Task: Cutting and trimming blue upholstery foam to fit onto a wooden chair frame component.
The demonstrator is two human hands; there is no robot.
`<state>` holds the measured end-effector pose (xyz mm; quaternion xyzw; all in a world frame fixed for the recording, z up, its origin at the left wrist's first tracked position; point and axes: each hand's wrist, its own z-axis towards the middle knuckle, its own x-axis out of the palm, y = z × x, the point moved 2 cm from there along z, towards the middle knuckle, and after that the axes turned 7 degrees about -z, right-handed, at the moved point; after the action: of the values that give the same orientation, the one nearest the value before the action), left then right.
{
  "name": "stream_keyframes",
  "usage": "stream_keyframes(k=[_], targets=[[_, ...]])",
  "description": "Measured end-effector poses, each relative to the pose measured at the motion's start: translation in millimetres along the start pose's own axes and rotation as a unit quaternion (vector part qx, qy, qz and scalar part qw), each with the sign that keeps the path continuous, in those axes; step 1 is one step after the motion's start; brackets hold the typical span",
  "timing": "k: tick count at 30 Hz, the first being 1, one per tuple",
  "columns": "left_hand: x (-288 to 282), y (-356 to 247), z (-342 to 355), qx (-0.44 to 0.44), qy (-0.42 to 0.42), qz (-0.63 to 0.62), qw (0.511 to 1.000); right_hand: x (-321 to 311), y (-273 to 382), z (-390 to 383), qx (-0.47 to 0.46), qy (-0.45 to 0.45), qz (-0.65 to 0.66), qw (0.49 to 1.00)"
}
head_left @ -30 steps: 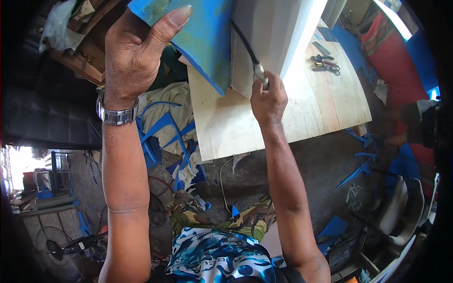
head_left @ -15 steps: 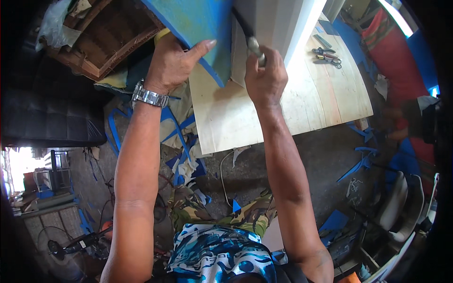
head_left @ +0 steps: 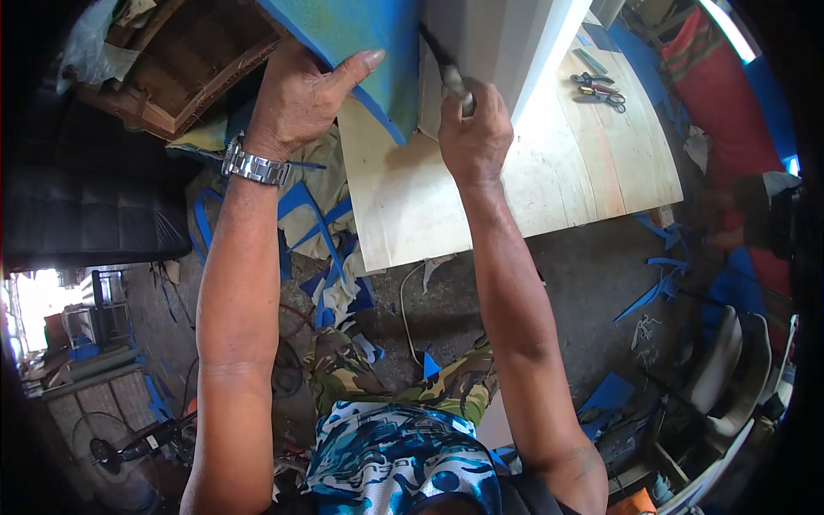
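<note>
My left hand (head_left: 296, 107) is closed on the lower left edge of a blue foam sheet (head_left: 378, 64), thumb lying over its face and the other fingers hidden behind it. The foam has yellowish-green stains and leans against a pale, upright block-like piece (head_left: 489, 51). My right hand (head_left: 476, 133) is wrapped around the light handle of a knife (head_left: 454, 84). Its long dark blade points up and away, along the line where foam and pale piece meet. Below them lies a light wooden board (head_left: 412, 206).
Scissors (head_left: 601, 94) and other small tools rest on the board's right side. Blue offcuts (head_left: 318, 227) and cloth scraps litter the floor. A black padded seat (head_left: 94, 202) and a wooden frame (head_left: 163, 94) stand left; red fabric (head_left: 721, 112) and a fan (head_left: 107, 451) flank the space.
My left hand has shifted slightly up and left along the foam's edge. My right hand and the knife have moved a little up and left. Both grips stay closed.
</note>
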<state>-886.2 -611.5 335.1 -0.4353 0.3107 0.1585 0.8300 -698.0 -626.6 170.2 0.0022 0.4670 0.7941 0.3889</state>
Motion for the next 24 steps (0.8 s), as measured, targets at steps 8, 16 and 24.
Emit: stream_keyframes(k=[8,16,24], targets=[[1.4,5.3,-3.3,0.036,-0.009,0.031,0.999,-1.0,-45.3,-54.2,0.048,0.082,-0.051,0.994],[53.3,51.4,-31.7,-0.187,0.010,-0.045,0.981,10.9,-49.8,-54.6,0.033,0.060,-0.041,0.997],[55.4,74.2,-41.3,-0.147,-0.016,-0.049,0.988,34.7,-46.6,-49.6,0.033,0.048,-0.046,0.997]])
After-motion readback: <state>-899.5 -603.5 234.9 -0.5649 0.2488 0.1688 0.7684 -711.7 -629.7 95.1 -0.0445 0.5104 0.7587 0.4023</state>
